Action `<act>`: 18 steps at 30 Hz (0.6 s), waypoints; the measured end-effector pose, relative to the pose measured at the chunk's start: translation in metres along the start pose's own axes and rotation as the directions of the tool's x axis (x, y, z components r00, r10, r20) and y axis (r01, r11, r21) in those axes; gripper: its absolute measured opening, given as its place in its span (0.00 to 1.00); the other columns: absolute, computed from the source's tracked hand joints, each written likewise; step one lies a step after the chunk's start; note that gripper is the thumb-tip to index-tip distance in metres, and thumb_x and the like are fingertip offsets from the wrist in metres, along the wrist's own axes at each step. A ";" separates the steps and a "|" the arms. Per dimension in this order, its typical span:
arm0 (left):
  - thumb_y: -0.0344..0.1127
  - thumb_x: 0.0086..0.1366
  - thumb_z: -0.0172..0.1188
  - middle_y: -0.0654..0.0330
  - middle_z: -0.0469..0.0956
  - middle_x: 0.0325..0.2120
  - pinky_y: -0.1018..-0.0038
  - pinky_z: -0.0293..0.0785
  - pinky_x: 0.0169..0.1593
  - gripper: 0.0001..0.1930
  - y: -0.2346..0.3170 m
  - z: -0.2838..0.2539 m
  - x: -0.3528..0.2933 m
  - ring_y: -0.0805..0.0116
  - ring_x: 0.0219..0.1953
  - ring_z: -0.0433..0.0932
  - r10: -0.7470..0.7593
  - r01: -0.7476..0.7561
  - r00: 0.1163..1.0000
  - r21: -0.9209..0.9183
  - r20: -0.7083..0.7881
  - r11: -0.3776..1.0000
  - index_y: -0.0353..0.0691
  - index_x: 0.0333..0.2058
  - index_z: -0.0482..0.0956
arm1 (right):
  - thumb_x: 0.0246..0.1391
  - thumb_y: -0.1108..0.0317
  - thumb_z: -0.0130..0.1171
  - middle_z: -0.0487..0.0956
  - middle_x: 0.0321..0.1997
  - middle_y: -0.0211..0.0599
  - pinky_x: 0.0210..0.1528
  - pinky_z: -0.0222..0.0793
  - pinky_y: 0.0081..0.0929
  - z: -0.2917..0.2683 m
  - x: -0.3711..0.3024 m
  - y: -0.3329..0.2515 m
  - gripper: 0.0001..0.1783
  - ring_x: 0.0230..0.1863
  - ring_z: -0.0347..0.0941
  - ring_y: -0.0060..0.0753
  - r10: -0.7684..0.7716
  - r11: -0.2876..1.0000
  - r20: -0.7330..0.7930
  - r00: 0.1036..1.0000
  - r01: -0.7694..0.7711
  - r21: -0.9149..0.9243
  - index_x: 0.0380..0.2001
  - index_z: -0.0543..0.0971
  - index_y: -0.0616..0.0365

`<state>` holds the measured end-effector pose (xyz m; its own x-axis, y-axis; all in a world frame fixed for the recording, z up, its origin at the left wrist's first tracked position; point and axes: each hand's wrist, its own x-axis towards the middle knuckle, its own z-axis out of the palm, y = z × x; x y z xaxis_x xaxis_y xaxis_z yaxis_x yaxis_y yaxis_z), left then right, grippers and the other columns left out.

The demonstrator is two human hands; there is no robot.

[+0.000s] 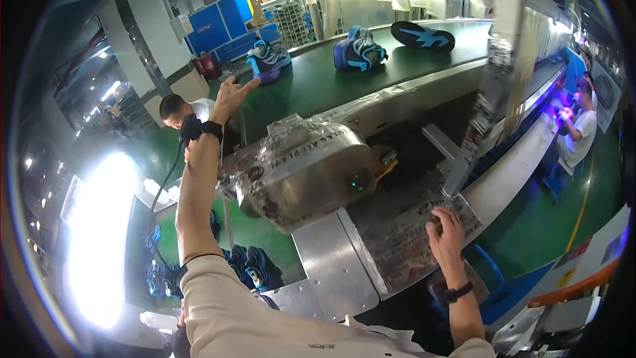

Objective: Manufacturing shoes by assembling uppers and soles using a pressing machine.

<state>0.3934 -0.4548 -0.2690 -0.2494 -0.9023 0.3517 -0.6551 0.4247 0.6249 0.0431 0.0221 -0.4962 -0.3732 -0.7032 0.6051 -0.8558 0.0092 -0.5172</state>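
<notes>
My left hand is raised at the edge of a green conveyor belt, its fingers stretched out and apart with nothing held. Right by its fingertips is a dark blue and light blue sneaker with a purple sole; whether they touch it, I cannot tell. Farther along the belt stand a similar sneaker and a shoe lying on its side, its black and blue sole facing me. My right hand hovers over a worn metal plate, fingers loosely bent and apart, holding nothing.
A film-wrapped metal machine housing sits between my arms, below the belt. A metal post rises at the right. Several blue-black shoes are low at the left, near a bright lamp. Co-workers are at the left and right.
</notes>
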 end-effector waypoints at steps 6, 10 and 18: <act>0.75 0.37 0.69 0.34 0.70 0.55 0.67 0.66 0.61 0.71 -0.014 0.028 0.080 0.50 0.59 0.70 -0.019 0.018 1.000 0.076 0.013 0.997 0.16 0.63 0.51 | 0.52 0.68 0.62 0.79 0.44 0.43 0.50 0.71 0.42 0.001 0.000 0.006 0.13 0.46 0.74 0.51 0.075 0.997 -0.010 0.997 -0.074 0.031 0.40 0.77 0.60; 0.58 0.51 0.71 0.55 0.77 0.47 0.69 0.70 0.54 0.39 -0.040 0.054 0.118 0.65 0.49 0.75 0.157 -0.157 0.987 -0.191 -0.014 0.969 0.33 0.52 0.73 | 0.51 0.65 0.65 0.80 0.42 0.43 0.50 0.71 0.43 0.005 0.008 -0.004 0.13 0.46 0.74 0.50 0.122 0.993 0.018 0.992 -0.121 -0.012 0.38 0.77 0.59; 0.42 0.50 0.72 0.61 0.80 0.34 0.73 0.74 0.37 0.23 0.014 0.047 0.071 0.73 0.33 0.77 0.289 -0.300 0.953 -0.163 -0.091 0.940 0.33 0.41 0.81 | 0.48 0.66 0.66 0.80 0.41 0.43 0.50 0.71 0.43 0.003 0.001 0.005 0.14 0.46 0.74 0.52 0.118 0.993 -0.032 0.993 -0.117 0.011 0.37 0.77 0.60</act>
<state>0.3330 -0.5163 -0.2674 -0.3618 -0.7306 0.5791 -0.4244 0.6821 0.5954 0.0392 0.0195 -0.5000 -0.4824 -0.6743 0.5591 -0.8020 0.0834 -0.5914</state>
